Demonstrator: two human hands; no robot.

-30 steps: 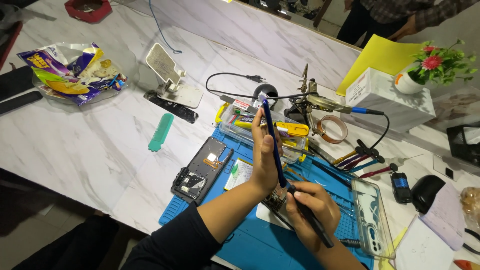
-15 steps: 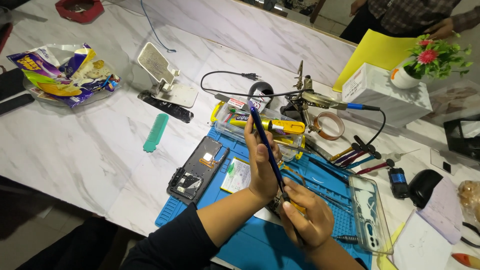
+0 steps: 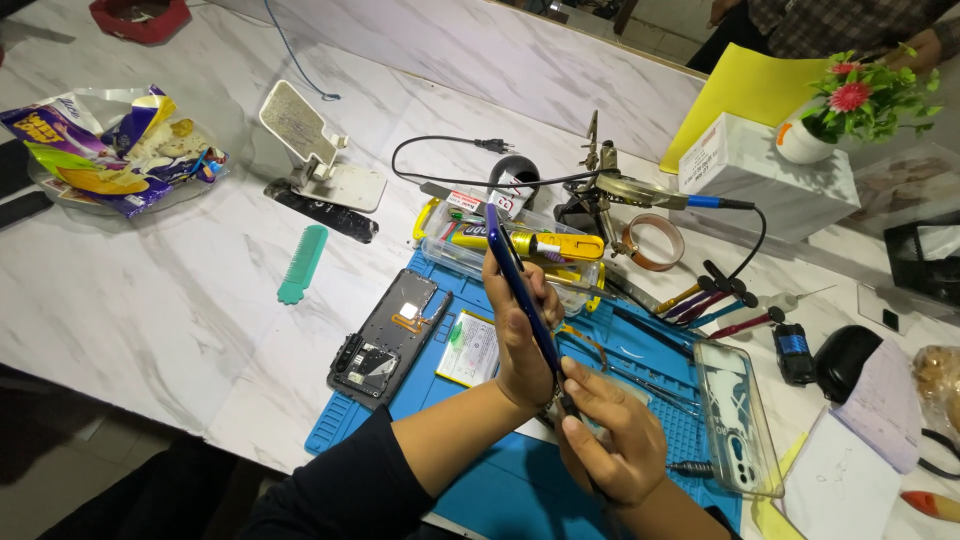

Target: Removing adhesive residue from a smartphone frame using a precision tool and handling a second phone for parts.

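The left hand is clenched around a blue phone, holding it edge-up and tilted over the blue mat, the dark-sleeved forearm rising from the lower left. The right hand is curled closed just below it, fingers pinched on a thin dark tool whose tip meets the phone's lower end. Left of the hands, an opened phone body lies flat on the mat with a white battery beside it. A clear phone case lies at the mat's right edge. Behind the phone sits a clear box with a yellow tube. Far left, crumpled purple-and-yellow snack bags fill a glass dish; a white carton stands at the back right.
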